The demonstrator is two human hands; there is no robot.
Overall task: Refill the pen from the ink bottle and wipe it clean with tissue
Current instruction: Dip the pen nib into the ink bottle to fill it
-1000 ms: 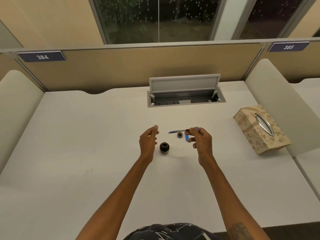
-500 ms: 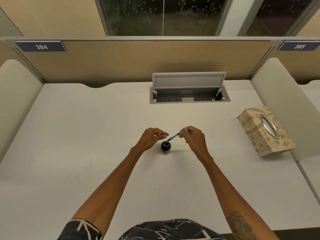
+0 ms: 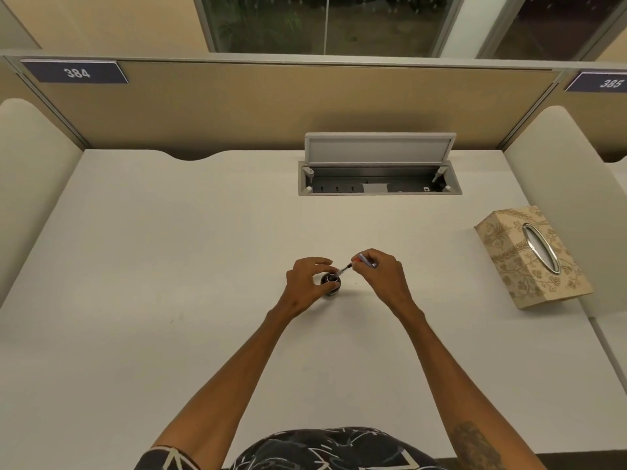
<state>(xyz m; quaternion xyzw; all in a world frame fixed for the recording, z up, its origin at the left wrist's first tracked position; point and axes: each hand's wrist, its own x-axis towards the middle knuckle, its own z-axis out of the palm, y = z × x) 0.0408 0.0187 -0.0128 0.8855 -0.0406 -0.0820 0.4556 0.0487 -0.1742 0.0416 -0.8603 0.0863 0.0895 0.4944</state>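
Observation:
A small dark ink bottle (image 3: 331, 285) stands open on the white desk (image 3: 169, 266). My left hand (image 3: 305, 283) wraps around its left side and grips it. My right hand (image 3: 381, 276) pinches a thin pen (image 3: 353, 264) near its upper end. The pen slants down to the left, and its tip sits in the bottle's mouth. The bottle's cap is not visible. A patterned beige tissue box (image 3: 532, 256) with an oval metal slot lies at the right of the desk, well away from both hands.
An open grey cable tray (image 3: 380, 179) with a raised lid is set into the desk behind the hands. Padded partitions (image 3: 34, 171) close the desk on the left, right and back. Number plates 384 and 385 sit on the rear panel.
My right hand swung the pen from level to slanted and put its tip into the bottle. My left hand, open a second ago, closed around the bottle.

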